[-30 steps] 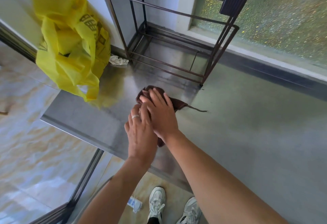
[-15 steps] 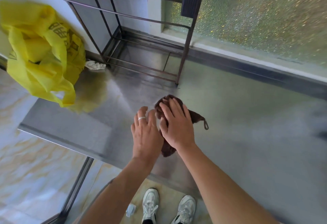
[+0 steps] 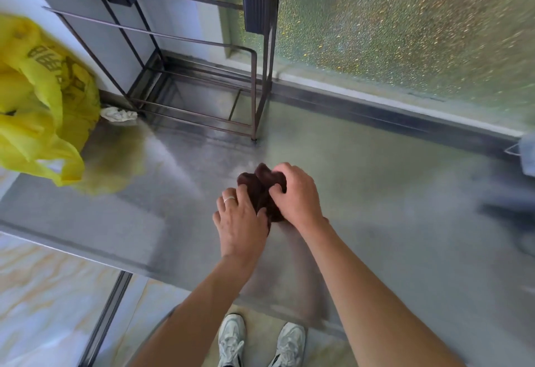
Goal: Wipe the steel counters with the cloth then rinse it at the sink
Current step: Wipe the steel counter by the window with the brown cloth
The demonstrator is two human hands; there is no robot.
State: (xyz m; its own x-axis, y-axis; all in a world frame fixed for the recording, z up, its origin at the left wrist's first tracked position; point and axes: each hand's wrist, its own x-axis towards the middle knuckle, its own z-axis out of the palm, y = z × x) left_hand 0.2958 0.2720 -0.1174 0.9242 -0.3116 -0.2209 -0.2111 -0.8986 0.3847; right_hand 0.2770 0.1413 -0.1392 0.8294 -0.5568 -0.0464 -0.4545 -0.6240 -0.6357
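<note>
A dark brown cloth [image 3: 262, 190] is bunched up on the steel counter [image 3: 376, 198], in the middle of the view. My left hand [image 3: 238, 223], with a ring on one finger, presses on the cloth's left side with its fingers curled into the fabric. My right hand [image 3: 298, 195] grips the cloth's right side from above, fingers bent around the folds. Most of the cloth is hidden under both hands. No sink is in view.
A dark wire rack [image 3: 197, 88] stands on the counter at the back left, against the wall. A yellow plastic bag [image 3: 43, 100] sits at the counter's left end, with a crumpled white scrap [image 3: 118, 114] beside it. A frosted window [image 3: 405, 25] runs behind the counter. The counter's front edge is near my shoes.
Both hands have slid the cloth to the right along the counter, away from the yellow bag. The cloth was spread flatter under my palms; now it is gathered into a bunch between my fingers.
</note>
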